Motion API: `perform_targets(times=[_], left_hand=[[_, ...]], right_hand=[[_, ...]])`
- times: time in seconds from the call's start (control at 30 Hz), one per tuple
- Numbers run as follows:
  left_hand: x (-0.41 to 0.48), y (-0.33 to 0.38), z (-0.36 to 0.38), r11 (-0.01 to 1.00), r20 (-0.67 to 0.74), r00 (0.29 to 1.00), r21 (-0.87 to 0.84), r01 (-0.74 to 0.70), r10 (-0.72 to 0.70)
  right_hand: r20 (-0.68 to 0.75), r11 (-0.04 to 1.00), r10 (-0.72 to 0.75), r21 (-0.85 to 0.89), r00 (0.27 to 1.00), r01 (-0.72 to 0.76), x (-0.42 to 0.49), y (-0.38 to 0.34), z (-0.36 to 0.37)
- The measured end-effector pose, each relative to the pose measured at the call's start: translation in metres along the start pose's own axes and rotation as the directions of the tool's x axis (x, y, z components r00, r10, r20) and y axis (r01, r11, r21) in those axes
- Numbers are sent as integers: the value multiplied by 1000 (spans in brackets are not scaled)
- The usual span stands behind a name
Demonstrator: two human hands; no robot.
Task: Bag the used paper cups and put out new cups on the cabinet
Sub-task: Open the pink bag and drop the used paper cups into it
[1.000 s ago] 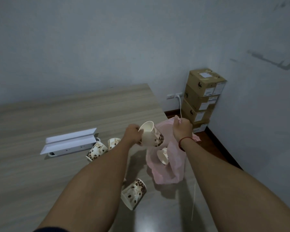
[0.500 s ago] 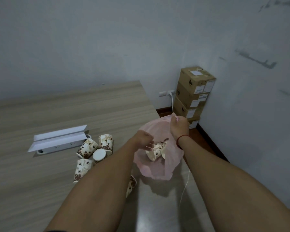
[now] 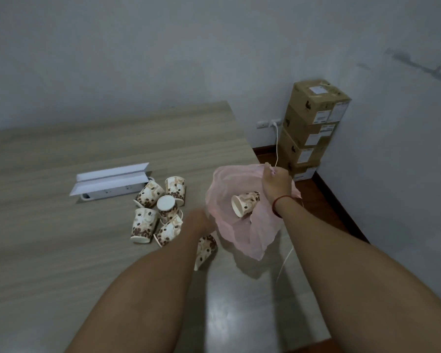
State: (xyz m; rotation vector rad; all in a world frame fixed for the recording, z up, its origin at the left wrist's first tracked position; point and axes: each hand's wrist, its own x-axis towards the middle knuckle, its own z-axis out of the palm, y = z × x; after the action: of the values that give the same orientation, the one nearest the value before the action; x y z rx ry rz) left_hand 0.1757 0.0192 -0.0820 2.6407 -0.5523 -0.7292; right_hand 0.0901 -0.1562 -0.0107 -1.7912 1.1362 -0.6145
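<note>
Head view: a second ago the left hand [image 3: 200, 222] was carrying a cup to the bag [image 3: 255, 238]. That cup [image 3: 245, 203] now lies on its side inside the bag. The hand has drawn back to just left of the bag and is blurred, so I cannot tell how its fingers lie. The right hand [image 3: 275, 183] pinches the bag's far rim, holding the mouth open. Left of the bag, five cups [image 3: 161, 210] cluster on the counter [image 3: 61, 250], and a sixth cup [image 3: 205, 248] lies just beside the bag. Bagging is under way, with six likely left.
</note>
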Motion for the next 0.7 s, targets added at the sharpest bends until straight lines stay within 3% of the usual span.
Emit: perform_targets(times=[0.17, 0.33, 0.43, 0.6, 0.7], left_hand=[[-16, -20, 26, 969, 103, 994, 245, 18, -45], [-24, -40, 54, 949, 139, 987, 315, 35, -82], [-31, -47, 64, 946, 82, 993, 320, 51, -82], [-46, -24, 39, 999, -228, 972, 9, 51, -48], [-55, -6, 8, 977, -390, 921, -192, -89, 7]], right_hand=[[63, 999, 24, -41, 998, -22, -14, 19, 0], [74, 999, 19, -44, 997, -16, -25, 29, -5], [60, 998, 3, -60, 998, 1, -29, 30, -16], [50, 998, 23, -63, 998, -20, -32, 21, -34], [60, 998, 44, -51, 997, -41, -35, 11, -35]])
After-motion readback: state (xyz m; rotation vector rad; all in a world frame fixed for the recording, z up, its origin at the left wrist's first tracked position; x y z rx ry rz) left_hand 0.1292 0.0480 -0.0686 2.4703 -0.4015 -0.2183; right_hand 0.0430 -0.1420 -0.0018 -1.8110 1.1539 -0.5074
